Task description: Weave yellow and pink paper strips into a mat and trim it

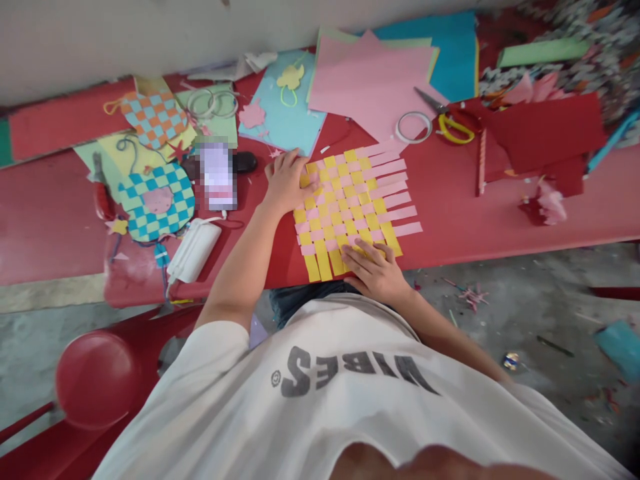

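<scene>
On woven paper (350,213), both hands (286,181) (374,268)

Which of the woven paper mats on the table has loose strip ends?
The yellow-and-pink weave touched by the left hand and right hand: its strips stick out freely, while the teal-and-yellow mat and orange-and-blue mat have neat, closed outlines.

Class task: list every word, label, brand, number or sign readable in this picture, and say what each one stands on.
"VIBES", in grey, upside down in this view, on the white T-shirt.
Small round mark beside it: too small to read.
Pixelated rectangle: too blurred to read.
</scene>
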`<state>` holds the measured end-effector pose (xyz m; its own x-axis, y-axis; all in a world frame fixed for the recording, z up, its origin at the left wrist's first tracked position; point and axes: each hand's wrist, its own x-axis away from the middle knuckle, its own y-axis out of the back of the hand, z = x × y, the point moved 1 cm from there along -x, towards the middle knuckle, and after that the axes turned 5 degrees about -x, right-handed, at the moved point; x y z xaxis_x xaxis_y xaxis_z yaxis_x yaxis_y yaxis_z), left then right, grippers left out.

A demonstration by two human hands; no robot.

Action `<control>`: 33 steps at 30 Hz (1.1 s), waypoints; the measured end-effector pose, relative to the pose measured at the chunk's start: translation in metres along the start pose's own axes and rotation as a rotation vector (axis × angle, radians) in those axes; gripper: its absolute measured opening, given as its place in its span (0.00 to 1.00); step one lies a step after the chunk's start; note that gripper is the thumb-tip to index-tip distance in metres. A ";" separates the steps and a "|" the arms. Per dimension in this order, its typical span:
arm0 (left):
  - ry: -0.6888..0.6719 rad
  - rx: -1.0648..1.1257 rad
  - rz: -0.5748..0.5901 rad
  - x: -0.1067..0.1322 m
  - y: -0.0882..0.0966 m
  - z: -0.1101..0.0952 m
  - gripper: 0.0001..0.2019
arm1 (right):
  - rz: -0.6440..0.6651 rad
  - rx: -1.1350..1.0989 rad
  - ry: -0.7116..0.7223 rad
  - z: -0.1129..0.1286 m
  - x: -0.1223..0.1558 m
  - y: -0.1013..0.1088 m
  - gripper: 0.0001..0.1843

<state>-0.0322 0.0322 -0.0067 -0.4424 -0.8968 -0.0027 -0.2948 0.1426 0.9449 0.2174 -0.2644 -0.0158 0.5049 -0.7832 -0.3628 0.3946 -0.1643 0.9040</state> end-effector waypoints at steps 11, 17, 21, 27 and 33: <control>0.038 0.046 -0.058 -0.003 0.012 0.016 0.22 | 0.050 0.013 -0.024 0.005 -0.007 -0.002 0.24; 0.029 0.040 -0.032 -0.003 0.009 0.016 0.21 | 0.006 0.034 -0.016 0.005 -0.009 -0.002 0.19; 0.027 0.021 -0.033 -0.003 0.009 0.016 0.20 | 0.017 0.006 -0.034 0.009 -0.009 0.000 0.23; 0.016 0.015 -0.056 -0.001 0.010 0.015 0.21 | -0.017 -0.127 -0.050 -0.038 -0.036 0.043 0.17; 0.032 0.015 -0.124 -0.004 0.007 0.017 0.22 | 0.106 -0.016 -0.452 -0.206 -0.116 0.096 0.21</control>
<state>-0.0465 0.0441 -0.0057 -0.3748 -0.9207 -0.1087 -0.3580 0.0356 0.9330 0.3545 -0.0659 0.0668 0.1588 -0.9786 -0.1305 0.3726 -0.0630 0.9258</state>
